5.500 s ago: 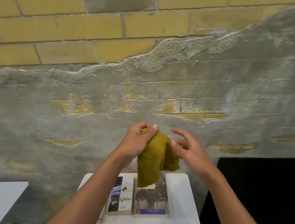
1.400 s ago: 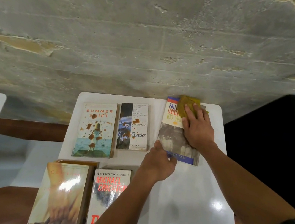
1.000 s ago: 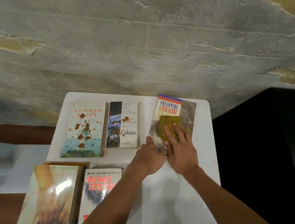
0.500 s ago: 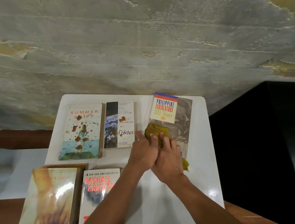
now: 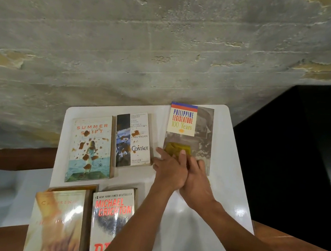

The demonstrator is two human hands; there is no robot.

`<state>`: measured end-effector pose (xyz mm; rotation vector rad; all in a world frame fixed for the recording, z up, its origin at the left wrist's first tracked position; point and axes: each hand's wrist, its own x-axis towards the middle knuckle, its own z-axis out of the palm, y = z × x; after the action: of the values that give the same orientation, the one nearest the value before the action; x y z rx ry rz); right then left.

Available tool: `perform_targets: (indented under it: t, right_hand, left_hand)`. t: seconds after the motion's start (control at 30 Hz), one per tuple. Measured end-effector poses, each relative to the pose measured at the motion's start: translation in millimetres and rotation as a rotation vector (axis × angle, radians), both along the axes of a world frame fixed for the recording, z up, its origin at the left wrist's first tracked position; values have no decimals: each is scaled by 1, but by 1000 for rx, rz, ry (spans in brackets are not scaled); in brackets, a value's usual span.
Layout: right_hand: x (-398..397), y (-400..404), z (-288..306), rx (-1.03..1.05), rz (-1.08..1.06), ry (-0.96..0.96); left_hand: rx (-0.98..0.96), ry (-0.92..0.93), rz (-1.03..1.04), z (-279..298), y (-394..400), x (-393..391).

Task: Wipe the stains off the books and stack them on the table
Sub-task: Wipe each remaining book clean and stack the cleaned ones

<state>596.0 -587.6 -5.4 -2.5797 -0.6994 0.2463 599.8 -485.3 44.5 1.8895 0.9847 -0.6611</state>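
on the white surface we saw five books lying flat, none stacked. nearest us at the left lay a glossy tan book, and just beside it the michael crichton book, partly under our left forearm. in the far row, the summer book sat at the left, its cover dotted with brown stains, and the contact book lay just beside it, stained as well. the philippine legislature book lay at the far right corner, apart from the other two, with a small orange spot under its title.

our left hand rested with straight fingers at the near left edge of that book, pressing it down, not curled round anything. our right hand lay just beside and touching the left one, fingers flat on the yellow cloth, which was pressed against the lower part of the cover. the cloth showed past the fingertips; we could not tell whether the thumb gripped it.

behind the surface rose a rough grey wall.
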Motion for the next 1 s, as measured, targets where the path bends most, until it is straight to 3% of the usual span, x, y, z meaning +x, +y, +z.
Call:
perform_targets:
  t: [0.2, 0.37, 0.43, 0.53, 0.67, 0.83, 1.0]
  right_hand:
    - [-9, -33, -6, -63, -98, -42]
    - [-4, -58, -9, -69, -218, -28]
    - [-3, -67, -6, 50, -340, 153]
    - [-5, -77, 6, 242, -590, 245]
    - [-6, -89, 16, 713, -927, 567]
    - [-17, -100, 26, 968, -987, 869]
    - [-21, -109, 36, 1166, -1117, 1538]
  left_hand:
    - [127, 214, -72, -12, -8, 21]
    - [188, 237, -220, -33, 0, 25]
    - [179, 189, -205, -35, 2, 22]
    - [162, 120, -170, -30, 1, 14]
    - [128, 66, -111, -23, 3, 5]
    - [92, -75, 34, -12, -7, -12]
    - [125, -116, 33, 2, -27, -41]
